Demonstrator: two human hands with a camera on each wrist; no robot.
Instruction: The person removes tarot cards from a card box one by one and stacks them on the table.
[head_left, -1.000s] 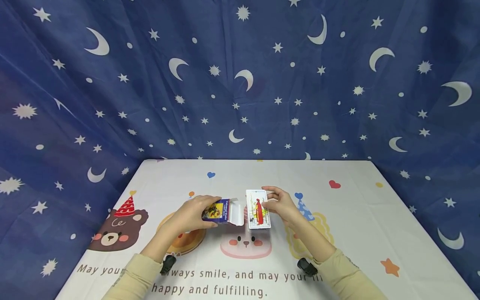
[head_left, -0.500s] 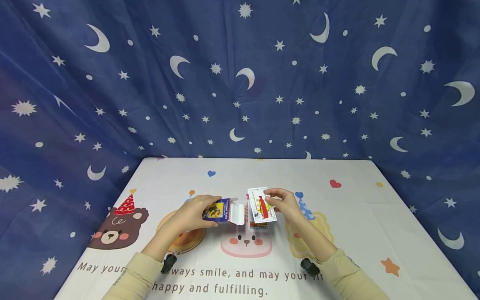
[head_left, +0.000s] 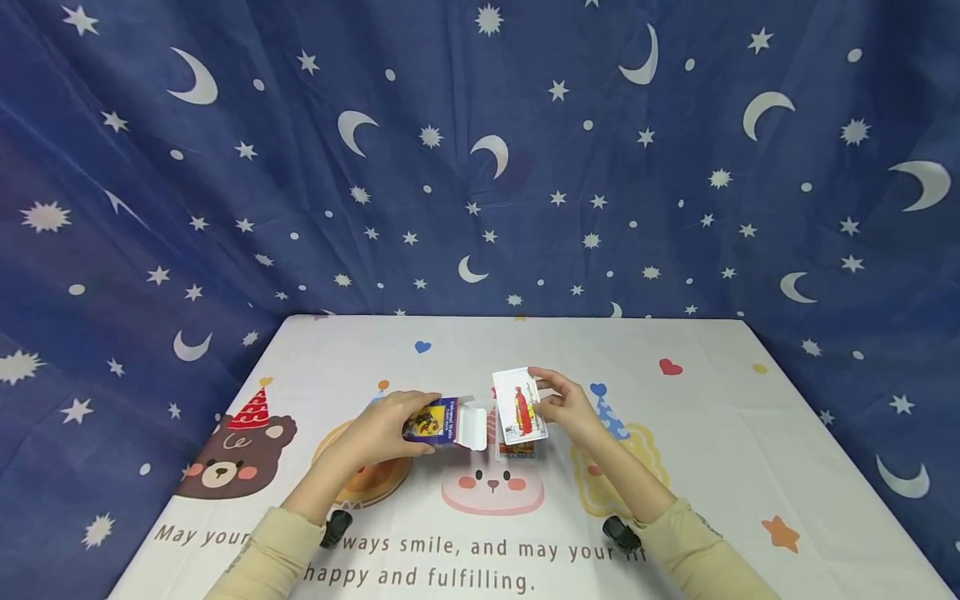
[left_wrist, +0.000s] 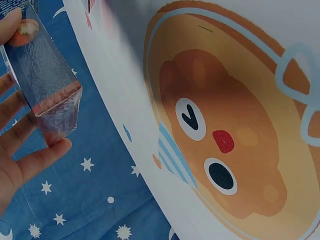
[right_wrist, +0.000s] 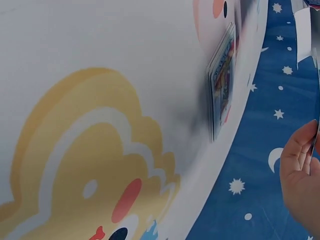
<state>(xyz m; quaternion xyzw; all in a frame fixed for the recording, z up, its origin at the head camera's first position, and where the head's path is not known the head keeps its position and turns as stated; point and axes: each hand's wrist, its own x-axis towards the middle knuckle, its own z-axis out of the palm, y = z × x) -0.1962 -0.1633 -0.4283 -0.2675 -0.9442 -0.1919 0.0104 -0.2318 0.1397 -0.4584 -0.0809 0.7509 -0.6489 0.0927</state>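
Note:
My left hand (head_left: 386,427) grips a blue card box (head_left: 433,421) with a yellow picture, its white end flap (head_left: 472,428) open toward the right. In the left wrist view, the thumb and fingers curl round the box (left_wrist: 45,65), which has a shiny clear wrap. My right hand (head_left: 568,408) pinches the right edge of a white card (head_left: 519,407) showing a red-robed figure, held up beside the box opening. Below that card a small stack of cards (head_left: 516,451) lies on the tablecloth, partly covered by it in the head view; the right wrist view shows the stack (right_wrist: 221,82) from its side.
A white tablecloth (head_left: 712,467) printed with cartoon animals and lettering covers the table. Behind it and at both sides hangs a blue curtain (head_left: 420,192) with moons and stars. Black wrist straps (head_left: 337,528) sit by both sleeves.
The right hand shifts the card slightly right and tilts it, then moves it a little up and left; the stack beneath comes into view. The left hand and box stay nearly still.

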